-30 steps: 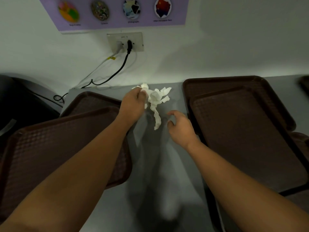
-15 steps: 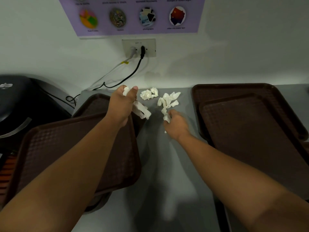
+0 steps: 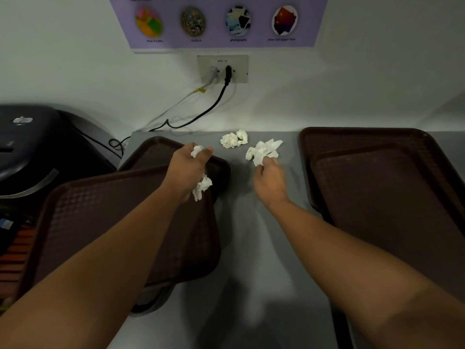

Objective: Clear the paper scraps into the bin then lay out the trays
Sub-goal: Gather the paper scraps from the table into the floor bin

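Observation:
My left hand (image 3: 187, 167) is closed around a crumpled white paper scrap (image 3: 202, 187), held above the stacked brown trays on the left (image 3: 105, 217). My right hand (image 3: 270, 182) pinches the near end of a second white scrap (image 3: 263, 149) that lies on the grey counter (image 3: 254, 248). A third crumpled scrap (image 3: 234, 139) rests loose on the counter near the wall, between both hands. More brown trays (image 3: 392, 192) are stacked on the right.
A black bin with a rounded lid (image 3: 37, 147) stands at the far left, beside the left trays. Cables (image 3: 196, 117) run from a wall socket (image 3: 222, 69) down behind the counter. A purple poster (image 3: 219, 21) hangs above.
My left hand has pulled back over the left trays with its scrap. My right hand has closed on the scrap on the counter. The view has tilted up a little.

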### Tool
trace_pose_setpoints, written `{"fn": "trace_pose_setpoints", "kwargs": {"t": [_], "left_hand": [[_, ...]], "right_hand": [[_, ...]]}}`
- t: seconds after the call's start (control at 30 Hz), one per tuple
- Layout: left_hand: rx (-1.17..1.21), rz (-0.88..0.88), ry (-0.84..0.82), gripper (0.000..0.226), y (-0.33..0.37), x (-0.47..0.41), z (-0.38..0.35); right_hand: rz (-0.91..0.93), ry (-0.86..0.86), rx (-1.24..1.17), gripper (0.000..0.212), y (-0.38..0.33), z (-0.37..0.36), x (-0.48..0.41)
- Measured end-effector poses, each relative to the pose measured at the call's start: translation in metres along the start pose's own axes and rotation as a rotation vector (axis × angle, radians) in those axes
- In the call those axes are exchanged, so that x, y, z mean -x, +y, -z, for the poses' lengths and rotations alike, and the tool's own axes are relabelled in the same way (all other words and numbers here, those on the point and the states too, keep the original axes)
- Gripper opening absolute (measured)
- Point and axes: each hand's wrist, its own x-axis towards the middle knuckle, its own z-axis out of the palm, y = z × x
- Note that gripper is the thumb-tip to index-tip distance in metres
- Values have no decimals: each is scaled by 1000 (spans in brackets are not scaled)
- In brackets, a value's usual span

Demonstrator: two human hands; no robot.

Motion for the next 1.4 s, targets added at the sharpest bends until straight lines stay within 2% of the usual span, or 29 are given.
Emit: {"fn": "trace_pose_setpoints", "kwargs": {"t": [0.13,0.23,0.33,0.47,0.57,0.73,0.93,1.07,1.2,1.33,1.4], "left_hand": [[-36,-32,14,28,7,3,-6],[-24,-26,8,27,9,8,-9],[-23,-37,17,26,11,15,-12],[-32,-38,23,25,14,28,-19],[-17,-33,49,26,18,38,-24],[-17,-45,118,27,21,62,-32],[14,-17,257,23,24,106,-39],[-110,25,386,13,12,140,-29],[-151,78,531,18,-8,181,-14],[88,181,565,24,-35,230,3],[90,186,609,17,-48,256,15]], "right_hand": [[45,53,-298,31,-15,12,14],[65,74,-251,37,-21,22,21],[26,112,-272,32,-21,30,22],[-77,25,-349,29,-15,45,28],[-17,-36,-297,39,-6,50,36],[88,-122,-220,35,-6,63,57],[73,-364,-356,40,-11,79,81],[16,-504,-397,53,-19,86,98],[83,-589,-371,48,-29,78,124],[7,-797,-442,42,-43,62,162],[84,-830,-380,45,-49,48,183]]}}
